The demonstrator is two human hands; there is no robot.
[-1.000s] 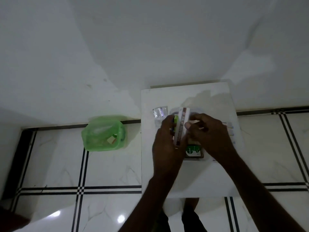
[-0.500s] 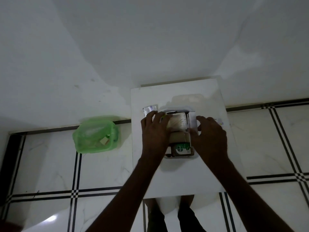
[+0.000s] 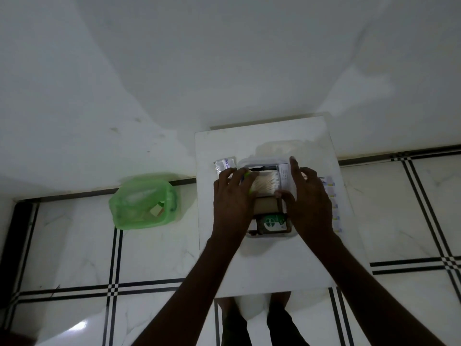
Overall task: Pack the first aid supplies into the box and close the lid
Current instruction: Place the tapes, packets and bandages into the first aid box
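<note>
A single head-worn, wide-angle camera looks steeply down and forward from above the person's own standing legs. The small white surface [image 3: 264, 265] sits low and centre-right in the frame, close beneath the lens, with both forearms entering from the bottom edge toward the clear box [image 3: 268, 234]. The left hand [image 3: 233, 196] and right hand [image 3: 309, 198] lie near the middle. The tiled floor [image 3: 74, 245] spreads to either side; the pale wall [image 3: 224, 58] fills the upper half, bowed by the lens. Lighting is dim, so fine detail is perhaps unreliable.
</note>
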